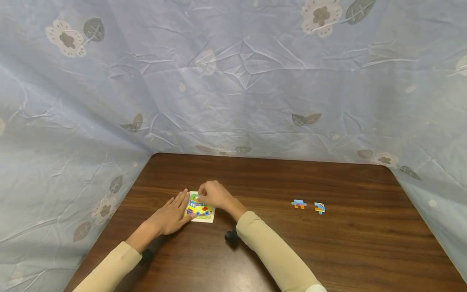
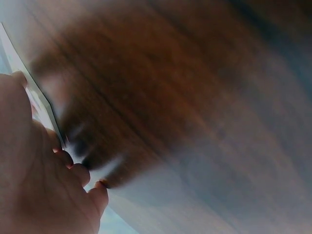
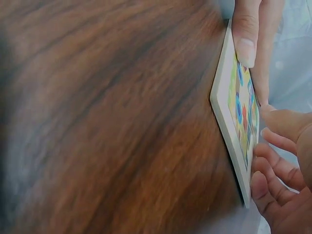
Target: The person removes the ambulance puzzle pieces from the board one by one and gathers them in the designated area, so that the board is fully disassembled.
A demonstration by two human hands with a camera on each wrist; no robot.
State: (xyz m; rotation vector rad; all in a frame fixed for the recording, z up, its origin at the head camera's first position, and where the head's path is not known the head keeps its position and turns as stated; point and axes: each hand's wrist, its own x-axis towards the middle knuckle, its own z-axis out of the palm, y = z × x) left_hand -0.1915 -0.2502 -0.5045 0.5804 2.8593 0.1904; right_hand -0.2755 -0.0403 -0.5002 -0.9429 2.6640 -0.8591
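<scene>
A white-bordered jigsaw puzzle board [image 1: 207,220] with a yellow ambulance picture lies on the left part of the table. My left hand [image 1: 168,217] lies over its left side, fingers extended and thumb on the lower edge. Over the upper part of the picture, my right hand [image 1: 216,195] pinches a small puzzle piece [image 1: 198,198] between thumb and forefinger, mostly hidden by the fingers. In the right wrist view the board [image 3: 222,92] is seen edge-on, with the left thumb [image 3: 246,51] pressing on it.
Two loose puzzle pieces lie apart on the right: an orange-and-blue one [image 1: 299,204] and a blue-and-yellow one [image 1: 319,207]. The brown wooden table [image 1: 270,251] is bordered by a floral curtain [image 1: 240,101] at the back and sides.
</scene>
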